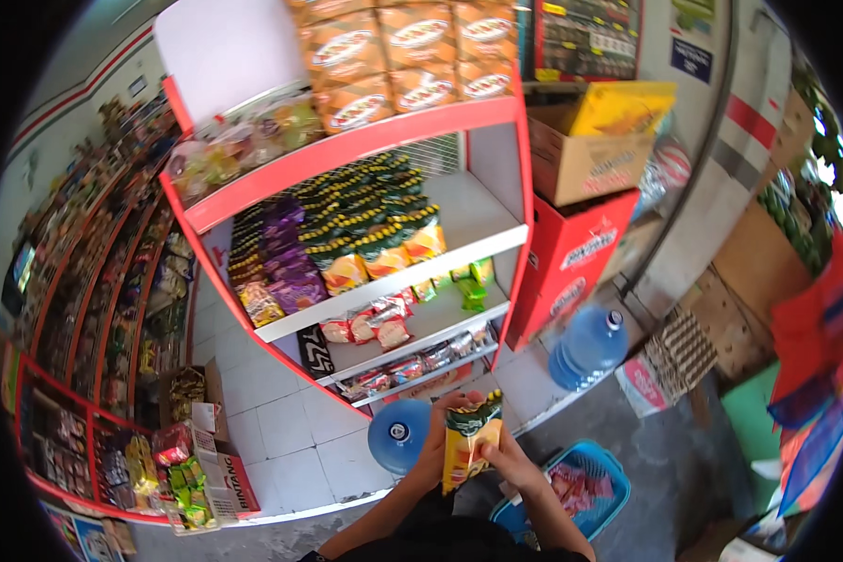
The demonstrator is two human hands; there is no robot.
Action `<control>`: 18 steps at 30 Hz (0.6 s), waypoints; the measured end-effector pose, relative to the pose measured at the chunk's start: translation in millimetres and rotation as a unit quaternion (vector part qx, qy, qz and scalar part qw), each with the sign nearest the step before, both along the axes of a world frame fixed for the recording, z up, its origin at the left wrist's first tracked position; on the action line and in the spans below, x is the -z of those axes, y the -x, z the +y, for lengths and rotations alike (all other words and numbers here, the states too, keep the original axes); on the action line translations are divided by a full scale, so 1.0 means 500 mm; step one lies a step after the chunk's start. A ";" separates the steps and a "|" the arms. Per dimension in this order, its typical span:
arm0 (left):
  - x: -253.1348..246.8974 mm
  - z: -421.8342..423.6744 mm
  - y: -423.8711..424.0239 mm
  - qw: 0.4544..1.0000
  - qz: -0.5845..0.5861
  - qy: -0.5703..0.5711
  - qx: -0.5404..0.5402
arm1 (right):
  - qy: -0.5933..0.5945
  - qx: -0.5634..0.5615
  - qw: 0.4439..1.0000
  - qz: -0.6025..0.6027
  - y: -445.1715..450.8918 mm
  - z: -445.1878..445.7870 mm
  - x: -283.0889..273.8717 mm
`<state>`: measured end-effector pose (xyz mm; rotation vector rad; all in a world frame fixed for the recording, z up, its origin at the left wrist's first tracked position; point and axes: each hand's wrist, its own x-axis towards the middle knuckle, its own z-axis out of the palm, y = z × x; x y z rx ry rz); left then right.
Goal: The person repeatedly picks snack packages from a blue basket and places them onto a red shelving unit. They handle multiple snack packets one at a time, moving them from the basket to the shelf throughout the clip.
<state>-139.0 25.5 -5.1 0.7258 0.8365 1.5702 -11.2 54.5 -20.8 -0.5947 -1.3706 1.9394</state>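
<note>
Both hands hold a yellow and green snack packet [469,444] upright in front of me. My left hand [437,437] grips its left side. My right hand [511,460] is at its lower right, the thumb pressed on the packet's front. Ahead stands a red and white display rack; on its upper shelf [386,284] lie rows of similar green and yellow packets [386,260], with purple packets [298,286] to their left. Red and white packets [372,327] and small green packets [472,288] lie on the shelf below.
A blue water jug [399,435] stands left of my hands, another [589,348] right of the rack. A blue plastic basket [615,474] with pink packets is at lower right. Cardboard boxes [600,168] rest on a red case [569,260]. Stocked store shelves [105,281] line the left.
</note>
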 end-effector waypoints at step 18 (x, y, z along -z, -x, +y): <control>0.200 -0.089 0.302 0.938 0.131 0.292 -0.129 | -0.109 0.015 0.970 -0.215 0.486 0.583 -0.314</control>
